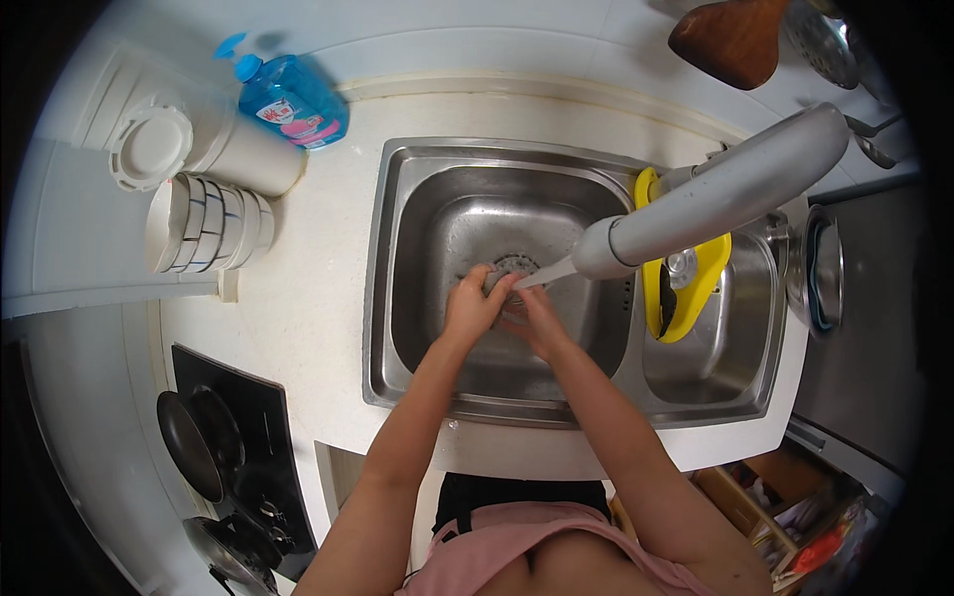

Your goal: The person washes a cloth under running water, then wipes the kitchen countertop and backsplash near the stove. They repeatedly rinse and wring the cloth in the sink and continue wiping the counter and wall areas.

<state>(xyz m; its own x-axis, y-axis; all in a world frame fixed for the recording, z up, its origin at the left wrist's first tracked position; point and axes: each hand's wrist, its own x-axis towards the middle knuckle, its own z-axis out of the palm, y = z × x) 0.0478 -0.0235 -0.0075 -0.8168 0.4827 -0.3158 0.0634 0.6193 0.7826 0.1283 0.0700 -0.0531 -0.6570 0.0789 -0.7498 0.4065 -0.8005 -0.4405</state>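
Note:
Both of my hands are close together low over the large steel sink basin (440, 194), under running water. My left hand (473, 302) has its thumb and fingers curved around a small greyish patch (496, 277); I cannot tell whether that is a held object or part of the drain behind. My right hand (542, 322) is beside it, fingers bent towards the left hand and partly hidden. A stream of water (548, 273) falls onto the fingertips from the grey faucet spout (715, 194). Just beyond the fingers shows the round drain (516, 261).
A yellow drain basket (689, 309) hangs in the smaller basin (727, 365) at right. On the counter at left stand stacked bowls (212, 223), a white canister (253, 153) and a blue soap bottle (294, 104). A frying pan (190, 447) rests over the cooktop (261, 417). Utensils hang upper right.

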